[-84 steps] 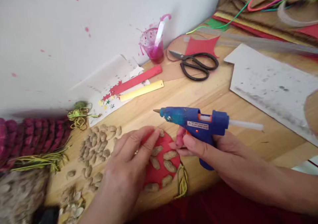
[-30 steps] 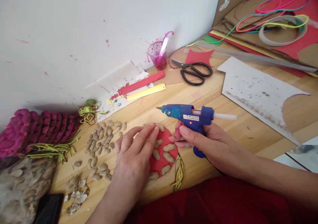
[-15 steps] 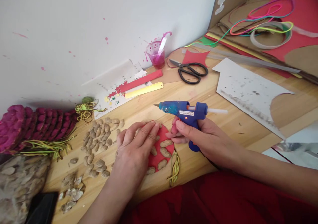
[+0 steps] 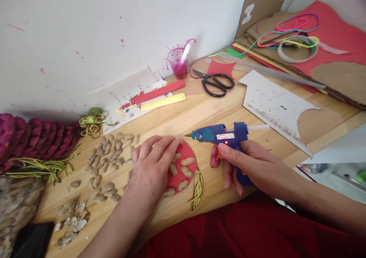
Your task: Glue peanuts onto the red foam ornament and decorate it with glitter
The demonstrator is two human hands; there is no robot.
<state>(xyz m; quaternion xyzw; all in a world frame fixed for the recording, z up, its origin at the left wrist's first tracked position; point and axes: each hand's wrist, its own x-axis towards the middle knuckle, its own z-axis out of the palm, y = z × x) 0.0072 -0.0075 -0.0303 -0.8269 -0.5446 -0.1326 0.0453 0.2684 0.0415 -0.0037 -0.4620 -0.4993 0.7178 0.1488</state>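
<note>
My left hand (image 4: 153,166) lies flat with its fingers stretched out over the left part of a red paper disc (image 4: 187,149) that has several peanut shells (image 4: 187,171) stuck on it. My right hand (image 4: 246,166) is closed round the handle of a blue glue gun (image 4: 220,133), a finger on the orange trigger. The gun's nozzle points left, just right of the disc's top edge and above the table. A clear glue stick pokes out of the gun's back.
A heap of loose peanut shells (image 4: 110,155) lies left of the disc, yellow-green strings (image 4: 196,189) beside it. Black scissors (image 4: 217,83), a pink cup (image 4: 177,61), red and yellow strips (image 4: 161,96), white card (image 4: 274,105) and stacked cardboard sit further back. Magenta shell rows (image 4: 37,140) line the left.
My right hand has drawn the glue gun to the right, off the disc's edge. My left hand stays pressed on the disc. The view has shifted a little.
</note>
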